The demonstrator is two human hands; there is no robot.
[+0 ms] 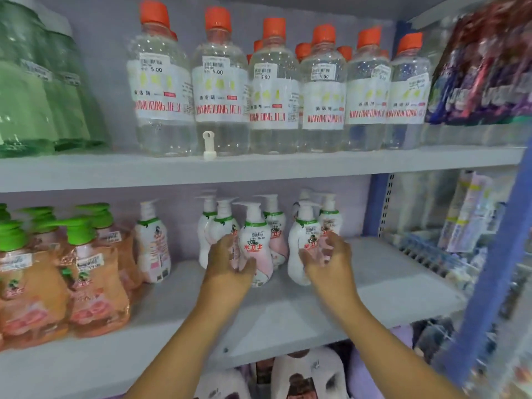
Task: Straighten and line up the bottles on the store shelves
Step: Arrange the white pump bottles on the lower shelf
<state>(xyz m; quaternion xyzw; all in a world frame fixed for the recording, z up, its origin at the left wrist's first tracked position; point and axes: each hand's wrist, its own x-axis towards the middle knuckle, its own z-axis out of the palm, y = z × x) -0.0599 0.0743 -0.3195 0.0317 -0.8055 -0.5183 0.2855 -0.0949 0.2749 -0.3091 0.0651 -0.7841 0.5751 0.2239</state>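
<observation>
White and pink plastic fills your grasp: your left hand curls its fingers round the front pump bottle, whose red characters and price sticker face you. Your right hand wraps round the neighbouring white pump bottle, thumb on its near side, fingers reaching behind towards a second bottle; motion blur hides the exact contact there. Both bottles stand upright on the middle shelf, near its back, within a loose cluster of like pump bottles set in uneven rows. One more bottle of the same kind stands apart to the left. Further left, touching one another, stand orange bottles with green pumps at the shelf's front edge.

On the upper shelf, clear bottles with orange caps stand in a row, labels forward, more caps showing behind. A small white plastic clip stands at the shelf edge before them. Green bottles occupy the left end, purple packets the right. A blue upright bounds the bay.
</observation>
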